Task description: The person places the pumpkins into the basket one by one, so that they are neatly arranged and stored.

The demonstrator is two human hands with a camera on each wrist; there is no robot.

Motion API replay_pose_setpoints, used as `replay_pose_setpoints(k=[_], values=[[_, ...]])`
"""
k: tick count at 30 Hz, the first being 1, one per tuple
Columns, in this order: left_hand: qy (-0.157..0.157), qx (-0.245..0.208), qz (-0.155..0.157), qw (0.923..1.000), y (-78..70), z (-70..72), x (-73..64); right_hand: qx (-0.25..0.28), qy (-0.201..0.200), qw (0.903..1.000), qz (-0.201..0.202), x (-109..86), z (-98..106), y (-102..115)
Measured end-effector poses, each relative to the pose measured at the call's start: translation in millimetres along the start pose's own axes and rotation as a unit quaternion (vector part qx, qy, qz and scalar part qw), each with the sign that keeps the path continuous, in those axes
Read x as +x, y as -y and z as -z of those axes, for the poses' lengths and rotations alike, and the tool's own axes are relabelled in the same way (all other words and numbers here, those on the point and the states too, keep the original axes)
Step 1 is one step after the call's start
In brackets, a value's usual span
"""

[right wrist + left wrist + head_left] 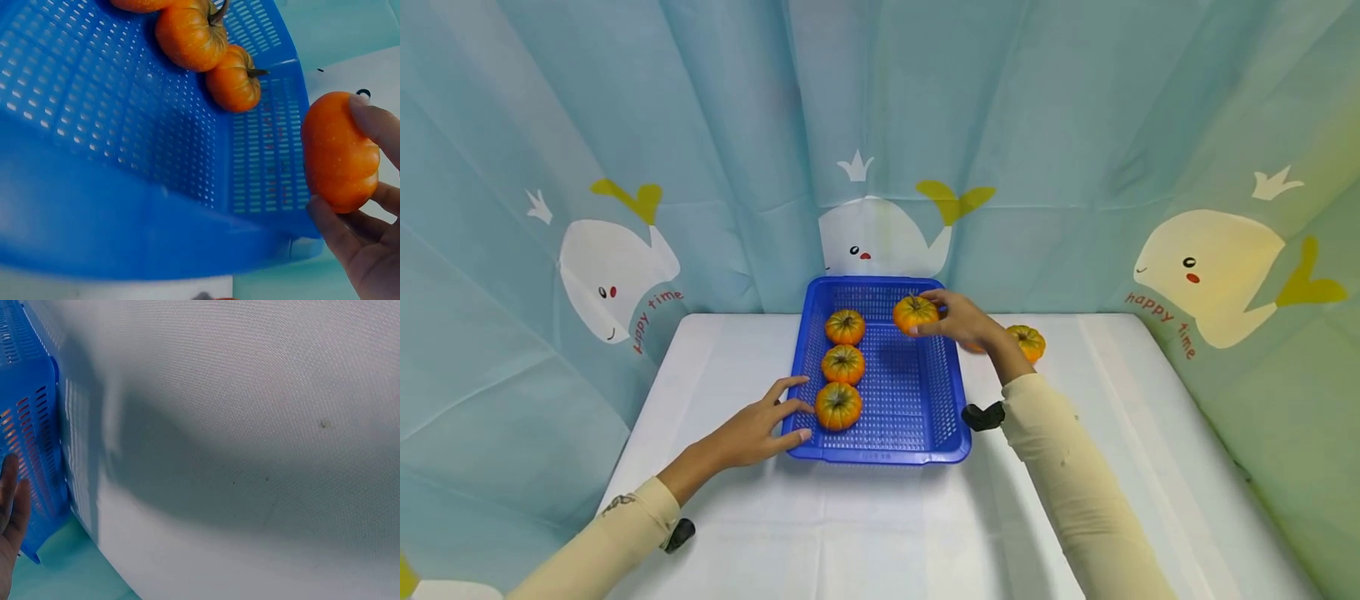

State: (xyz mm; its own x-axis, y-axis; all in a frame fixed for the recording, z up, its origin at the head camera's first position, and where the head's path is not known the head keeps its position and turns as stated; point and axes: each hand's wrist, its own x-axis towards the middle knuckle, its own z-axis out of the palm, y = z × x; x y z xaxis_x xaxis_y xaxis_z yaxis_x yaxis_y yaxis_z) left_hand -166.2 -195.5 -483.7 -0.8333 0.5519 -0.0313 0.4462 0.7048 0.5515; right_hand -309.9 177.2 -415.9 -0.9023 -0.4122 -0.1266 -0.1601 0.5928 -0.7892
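A small orange pumpkin (914, 314) is held between the fingers and thumb of my right hand (964, 319), above the far right part of a blue plastic basket (891, 457). In the right wrist view the held pumpkin (340, 153) shows its ribbed side, with the thumb on top. Three more pumpkins stand in a row along the basket's left side: a far one (846, 327), a middle one (843, 365) and a near one (838, 406). My left hand (758, 427) is at the basket's left rim, fingers spread and loosely bent beside the near pumpkin.
To the right of the basket, another pumpkin (1027, 342) lies on the white table (880, 533), and one more is mostly hidden behind my right wrist. A blue curtain (1060, 125) with whale prints rises behind and beside the table.
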Motion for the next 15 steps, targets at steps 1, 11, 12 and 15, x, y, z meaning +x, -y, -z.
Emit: replay_pose_setpoints(k=[1,11,12,15], values=[[0.0,0.0,-0.001,1.0,0.2,-0.2,0.1,0.008,0.003,1.0,-0.003,1.2,-1,1],[-0.002,0.003,-0.005,1.0,1.3,-0.3,1.1,-0.029,0.009,0.9976,-0.062,16.9,-13,9],[-0.002,0.002,-0.003,1.0,1.2,-0.6,0.8,-0.041,0.008,0.9973,-0.061,18.7,-15,10],[0.001,0.001,0.002,1.0,1.3,-2.3,-0.7,-0.065,0.008,0.9961,-0.059,23.4,-22,8]])
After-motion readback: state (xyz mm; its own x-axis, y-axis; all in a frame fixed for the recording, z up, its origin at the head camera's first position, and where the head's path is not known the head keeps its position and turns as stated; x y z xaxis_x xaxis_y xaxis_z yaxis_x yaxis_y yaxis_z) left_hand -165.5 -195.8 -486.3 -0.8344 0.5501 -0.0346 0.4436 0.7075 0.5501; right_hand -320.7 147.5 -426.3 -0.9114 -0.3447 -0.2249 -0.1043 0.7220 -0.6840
